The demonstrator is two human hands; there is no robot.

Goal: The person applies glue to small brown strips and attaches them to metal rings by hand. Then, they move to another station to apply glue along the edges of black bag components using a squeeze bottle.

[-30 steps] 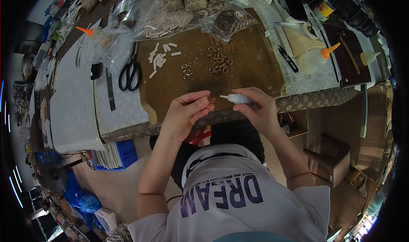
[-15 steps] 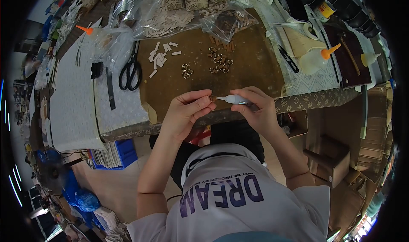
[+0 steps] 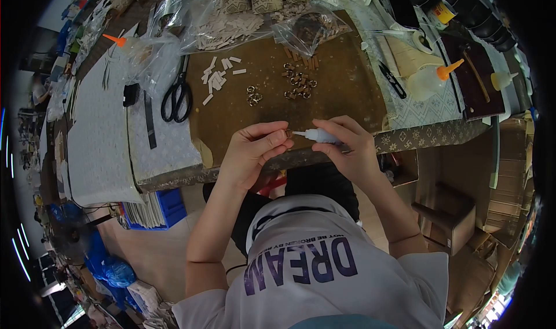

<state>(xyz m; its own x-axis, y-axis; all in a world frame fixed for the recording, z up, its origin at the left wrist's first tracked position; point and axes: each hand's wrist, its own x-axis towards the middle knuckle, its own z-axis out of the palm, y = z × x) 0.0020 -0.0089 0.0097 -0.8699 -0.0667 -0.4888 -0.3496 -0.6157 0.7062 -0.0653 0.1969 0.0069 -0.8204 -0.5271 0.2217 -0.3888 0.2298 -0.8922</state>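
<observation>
My left hand [image 3: 258, 149] pinches a small brown piece [image 3: 288, 133] between thumb and fingers, above the near edge of the brown mat [image 3: 231, 126]. In my right hand [image 3: 350, 146] is a small white glue bottle [image 3: 320, 135], held sideways, its thin nozzle at the brown piece. Whether the tip touches the piece cannot be made out. Beyond my hands lie metal rings [image 3: 253, 96], a cluster of metal clasps with brown tabs [image 3: 300, 85], loose brown strips [image 3: 311, 62] and a scatter of white strips [image 3: 216, 80].
Black scissors [image 3: 176, 100] and a dark strip [image 3: 150, 120] lie left of the mat. To its right are a black cutter [image 3: 392, 81] and an orange-tipped bottle [image 3: 425, 83]. Plastic bags [image 3: 231, 31] stand behind. A blue bin [image 3: 168, 210] sits below the table.
The glue bottle has shifted and turned slightly in my right hand, its nozzle a little closer to the brown piece. My left hand is almost still.
</observation>
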